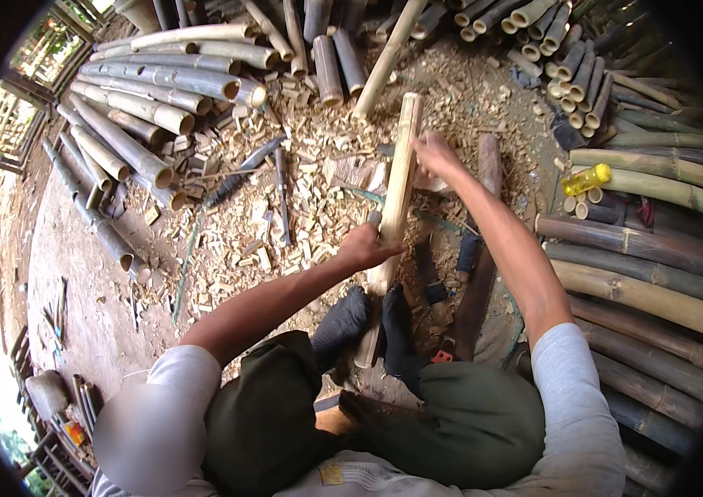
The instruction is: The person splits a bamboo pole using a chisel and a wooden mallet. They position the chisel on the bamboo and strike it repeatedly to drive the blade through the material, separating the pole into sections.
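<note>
A pale, shaved length of bamboo (pixel 399 186) stands tilted in front of me, its lower end between my two feet in dark socks (pixel 341 325). My left hand (pixel 362 247) is closed at its left side, partway down, with a finger lying across the bamboo. A small dark piece shows just above that hand; I cannot make out what it is. Higher up, my right hand (pixel 438 157) is closed against the right edge near the top end. Whether those fingers hold anything besides the bamboo is hidden.
Wood chips (pixel 240 207) cover the ground, with a dark-handled tool (pixel 235 178) and a thin dark bar (pixel 283 197) among them. Bamboo poles lie stacked at the left (pixel 169 79) and right (pixel 641 286). A yellow bottle (pixel 587 179) rests on the right stack. A blue-handled tool (pixel 467 253) lies nearby.
</note>
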